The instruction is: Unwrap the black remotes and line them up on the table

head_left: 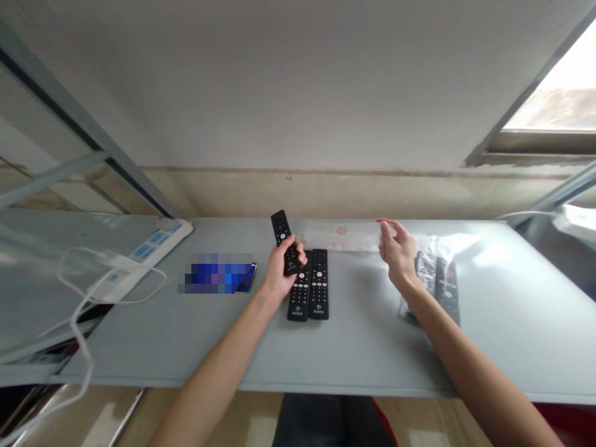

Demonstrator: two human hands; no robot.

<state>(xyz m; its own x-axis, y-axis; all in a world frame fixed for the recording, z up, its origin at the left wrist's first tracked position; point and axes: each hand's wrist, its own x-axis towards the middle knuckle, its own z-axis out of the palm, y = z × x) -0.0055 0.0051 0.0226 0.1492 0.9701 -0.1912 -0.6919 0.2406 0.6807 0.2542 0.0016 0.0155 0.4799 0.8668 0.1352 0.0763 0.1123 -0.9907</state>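
Note:
My left hand (282,264) is closed around a black remote control (280,230), tilted with its button side showing. Below that hand, two more black remotes lie side by side on the table, a left one (298,298) and a right one (319,285). A flat clear plastic bag (342,237) with a red mark lies behind them. At the bag's right end, my right hand (398,251) has its fingers curled and seems to pinch the edge. Partly hidden by my right wrist, wrapped remotes (447,285) lie in clear plastic.
A phone (246,277), partly blurred out, lies left of my left hand. Farther left a white power strip (153,248) carries a looped white cable (81,335). The grey table (363,354) meets a wall at the back. A white device (577,220) is at the right edge.

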